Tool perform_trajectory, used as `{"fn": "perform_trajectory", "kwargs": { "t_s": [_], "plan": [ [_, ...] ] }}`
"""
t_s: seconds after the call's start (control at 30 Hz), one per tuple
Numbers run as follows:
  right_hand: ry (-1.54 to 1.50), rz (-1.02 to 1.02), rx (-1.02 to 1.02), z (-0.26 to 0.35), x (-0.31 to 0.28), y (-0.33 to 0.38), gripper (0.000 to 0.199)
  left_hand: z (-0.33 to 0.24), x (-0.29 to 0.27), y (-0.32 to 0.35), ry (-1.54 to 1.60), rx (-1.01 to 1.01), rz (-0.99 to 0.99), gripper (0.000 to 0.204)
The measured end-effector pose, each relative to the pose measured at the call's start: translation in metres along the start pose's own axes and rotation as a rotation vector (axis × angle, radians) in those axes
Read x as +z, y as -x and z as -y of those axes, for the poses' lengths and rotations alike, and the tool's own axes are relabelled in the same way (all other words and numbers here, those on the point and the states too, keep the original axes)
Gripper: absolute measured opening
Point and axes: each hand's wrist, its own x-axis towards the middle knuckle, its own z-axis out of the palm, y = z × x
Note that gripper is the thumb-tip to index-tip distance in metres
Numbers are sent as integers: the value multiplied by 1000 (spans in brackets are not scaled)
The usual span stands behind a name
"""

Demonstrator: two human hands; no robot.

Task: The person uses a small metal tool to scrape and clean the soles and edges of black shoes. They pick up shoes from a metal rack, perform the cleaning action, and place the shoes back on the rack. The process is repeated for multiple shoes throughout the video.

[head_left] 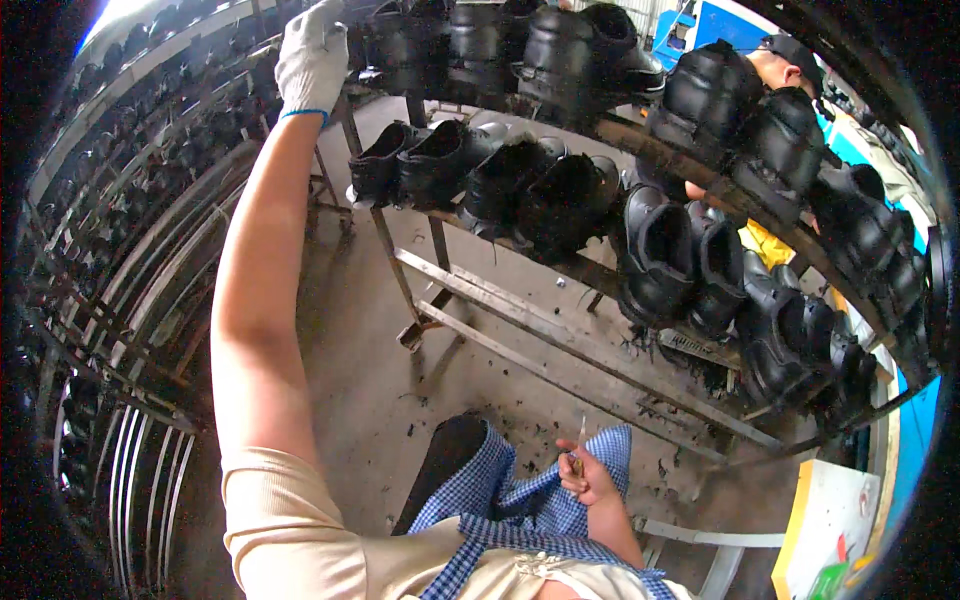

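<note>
My left arm stretches up to the far left, where my left hand (312, 62), in a white knitted glove with a blue cuff, is at the upper end of a metal shoe rack (490, 285). Its fingers look curled in, but what they grip is hidden near the picture's top edge. Black shoes (560, 50) stand in a row just right of the glove, with more black shoes (435, 155) on the tier below. Low in front of my checked apron, my bare right hand (588, 478) is closed round a small knife (583, 430), its thin blade pointing up.
Another rack (150, 290) full of dark shoes lines the left side. Dark scraps litter the floor (370, 400). Behind the right part of the rack is a person in a dark cap (795, 55). A white board with a yellow edge (825, 525) stands at lower right.
</note>
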Motion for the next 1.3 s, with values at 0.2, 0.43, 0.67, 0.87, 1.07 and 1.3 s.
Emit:
{"fn": "perform_trajectory", "kwargs": {
  "t_s": [0.2,0.43,0.67,0.87,1.07,1.3],
  "plan": [
    [24,13,23,2,-2,-4,38,-33,-25,15,7,102,230,50],
    [44,-11,10,-1,6,-2,39,-43,-40,-11,275,-84,545,48],
    [59,23,-48,-9,3,2,38,-54,-60,-5,491,-550,472,32],
    [179,-170,-38,-11,11,-3,35,-72,-77,11,253,-190,403,37],
    [780,-125,-330,22,130,-45,29,-58,-77,10,177,35,500,35],
    [1448,138,-781,108,339,-107,37,-63,-91,38,321,-39,384,30]
  ]
}}
